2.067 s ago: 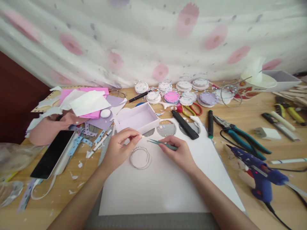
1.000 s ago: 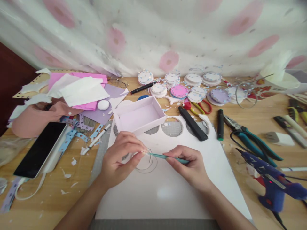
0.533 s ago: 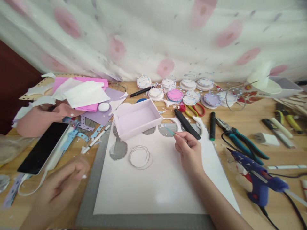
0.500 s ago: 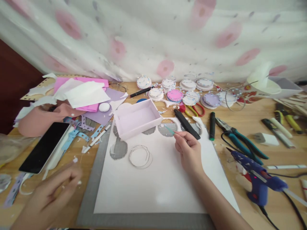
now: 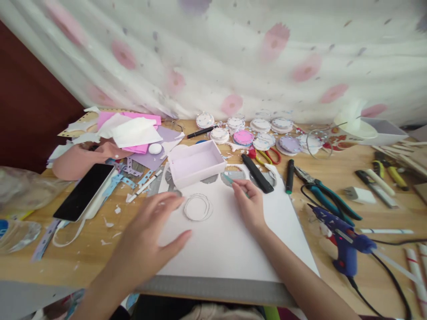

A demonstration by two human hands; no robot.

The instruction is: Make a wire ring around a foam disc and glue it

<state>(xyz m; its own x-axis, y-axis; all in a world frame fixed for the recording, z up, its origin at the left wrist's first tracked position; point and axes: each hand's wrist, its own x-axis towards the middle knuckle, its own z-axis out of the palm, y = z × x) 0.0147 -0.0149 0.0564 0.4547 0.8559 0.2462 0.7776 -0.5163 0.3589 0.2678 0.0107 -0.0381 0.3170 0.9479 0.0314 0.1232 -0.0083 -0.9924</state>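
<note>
My left hand (image 5: 151, 231) hovers open, fingers spread and a little blurred, over the left part of the white foam sheet (image 5: 233, 240), holding nothing. Just right of its fingertips lies a thin scalloped wire-like ring (image 5: 198, 207) on the sheet. My right hand (image 5: 248, 203) rests on the sheet to the right of the ring, closed on green tweezers (image 5: 227, 179) whose tip points up-left toward a round cut-out hole (image 5: 233, 174). A shallow lilac box (image 5: 196, 162) stands just beyond the ring.
A black phone (image 5: 83, 191) lies at left beside paper scraps (image 5: 130, 133). Round decorated discs (image 5: 243, 137) line the back. A black knife (image 5: 256, 167), marker (image 5: 288, 176), pliers (image 5: 328, 200) and a blue glue gun (image 5: 343, 240) with its cord sit at right.
My left hand swung out to the lower left of the table, then came back over the sheet with fingers spread. My right hand drew the tweezers away from the ring toward the holes.
</note>
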